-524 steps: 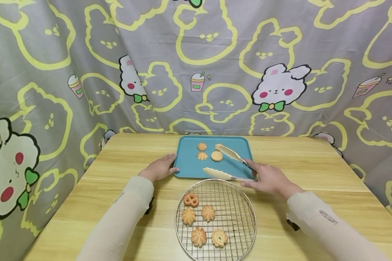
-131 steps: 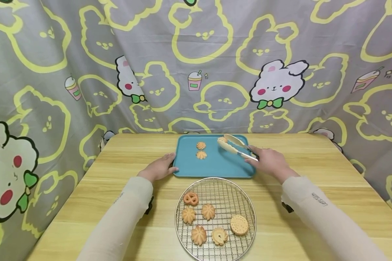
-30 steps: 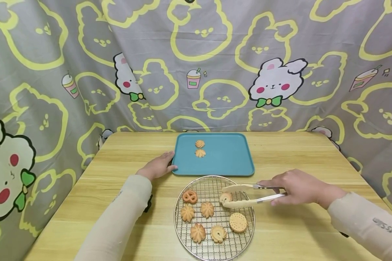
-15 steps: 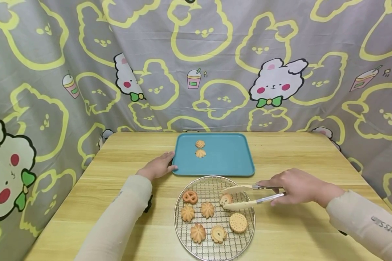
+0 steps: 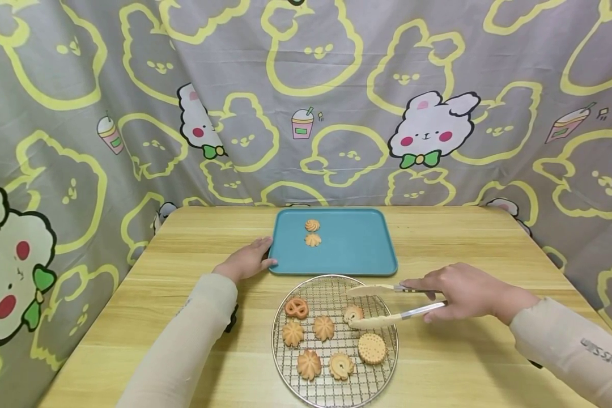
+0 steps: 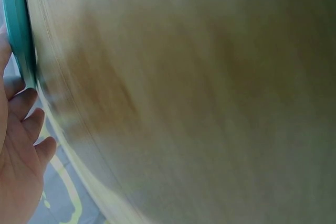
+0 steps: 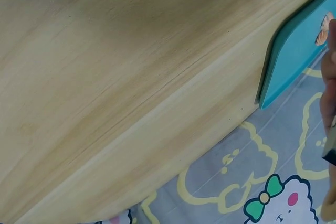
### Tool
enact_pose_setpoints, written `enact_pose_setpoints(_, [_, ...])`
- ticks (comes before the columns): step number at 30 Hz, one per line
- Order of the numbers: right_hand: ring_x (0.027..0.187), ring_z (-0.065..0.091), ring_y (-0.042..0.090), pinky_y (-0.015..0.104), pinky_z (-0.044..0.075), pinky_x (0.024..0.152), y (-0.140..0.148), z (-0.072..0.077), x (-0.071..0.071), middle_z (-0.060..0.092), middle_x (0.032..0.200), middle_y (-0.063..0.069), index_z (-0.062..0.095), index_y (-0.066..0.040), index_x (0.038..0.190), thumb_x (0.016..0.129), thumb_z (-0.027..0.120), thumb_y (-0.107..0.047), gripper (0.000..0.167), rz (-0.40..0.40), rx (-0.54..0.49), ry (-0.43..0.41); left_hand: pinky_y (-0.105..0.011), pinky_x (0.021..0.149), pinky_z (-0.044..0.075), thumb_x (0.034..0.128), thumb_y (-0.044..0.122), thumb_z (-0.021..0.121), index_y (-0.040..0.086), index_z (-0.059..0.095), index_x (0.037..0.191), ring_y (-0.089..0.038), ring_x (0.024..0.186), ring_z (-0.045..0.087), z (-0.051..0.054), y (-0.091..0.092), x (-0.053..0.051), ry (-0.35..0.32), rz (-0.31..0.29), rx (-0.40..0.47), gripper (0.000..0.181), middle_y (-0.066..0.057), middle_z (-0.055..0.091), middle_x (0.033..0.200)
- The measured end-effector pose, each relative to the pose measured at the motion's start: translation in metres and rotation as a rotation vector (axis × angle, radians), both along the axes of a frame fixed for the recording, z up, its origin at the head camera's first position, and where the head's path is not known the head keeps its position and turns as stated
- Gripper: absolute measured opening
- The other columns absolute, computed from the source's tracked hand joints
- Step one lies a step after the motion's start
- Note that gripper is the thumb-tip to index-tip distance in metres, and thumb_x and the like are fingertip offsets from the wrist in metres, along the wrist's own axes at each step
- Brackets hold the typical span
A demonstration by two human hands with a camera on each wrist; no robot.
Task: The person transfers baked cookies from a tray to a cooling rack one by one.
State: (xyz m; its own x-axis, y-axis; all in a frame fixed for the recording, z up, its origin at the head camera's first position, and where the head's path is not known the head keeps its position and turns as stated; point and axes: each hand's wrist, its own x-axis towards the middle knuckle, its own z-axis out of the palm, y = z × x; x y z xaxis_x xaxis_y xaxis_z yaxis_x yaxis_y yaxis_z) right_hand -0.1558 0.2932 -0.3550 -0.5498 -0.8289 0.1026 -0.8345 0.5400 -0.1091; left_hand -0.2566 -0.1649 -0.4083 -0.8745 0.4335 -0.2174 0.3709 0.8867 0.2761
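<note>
On the counter (image 5: 449,368), your left hand (image 5: 247,259) rests, fingers nearly straight, at the left edge of the far blue tray (image 5: 357,243). Over the near wire rack (image 5: 357,391), the tongs (image 5: 410,312), gripped by your right hand's (image 5: 464,293) fingers, spread wide around a cookie (image 5: 353,311). It looks light, stiff, crumbly; pinch opposite sides gently. Your right sleeve (image 5: 566,337) seems to read "LetsSlim".
</note>
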Motion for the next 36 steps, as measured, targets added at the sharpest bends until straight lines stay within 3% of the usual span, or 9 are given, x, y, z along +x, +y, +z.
enact_pose_setpoints(10, [0.052, 0.031, -0.006, 0.017, 0.031, 0.048, -0.003, 0.001, 0.001, 0.046, 0.075, -0.021, 0.057, -0.011, 0.132, 0.079, 0.073, -0.05, 0.068, -0.081, 0.003, -0.023, -0.048, 0.113, 0.018, 0.1001, 0.043, 0.045, 0.003, 0.015, 0.153, -0.033, 0.142, 0.013, -0.002, -0.001, 0.0, 0.002, 0.001, 0.005, 0.073, -0.016, 0.017, 0.156])
enact_pose_setpoints(23, [0.057, 0.039, -0.003, 0.022, 0.038, 0.051, -0.009, -0.01, -0.003, 0.055, 0.08, -0.014, 0.052, -0.008, 0.136, 0.077, 0.072, -0.056, 0.079, -0.177, 0.007, -0.043, -0.048, 0.114, 0.017, 0.1, 0.043, 0.045, 0.003, 0.015, 0.152, -0.033, 0.142, 0.014, -0.004, -0.001, -0.002, 0.007, -0.001, 0.0, 0.073, -0.016, 0.017, 0.156])
enact_pose_setpoints(36, [0.055, 0.035, 0.0, 0.021, 0.034, 0.049, -0.024, -0.022, -0.016, 0.052, 0.081, -0.013, 0.049, -0.007, 0.139, 0.077, 0.071, -0.059, 0.084, -0.251, -0.024, -0.059, -0.047, 0.113, 0.019, 0.1001, 0.043, 0.045, 0.002, 0.016, 0.152, -0.033, 0.142, 0.015, -0.008, -0.002, -0.003, 0.024, -0.004, -0.006, 0.072, -0.017, 0.018, 0.156])
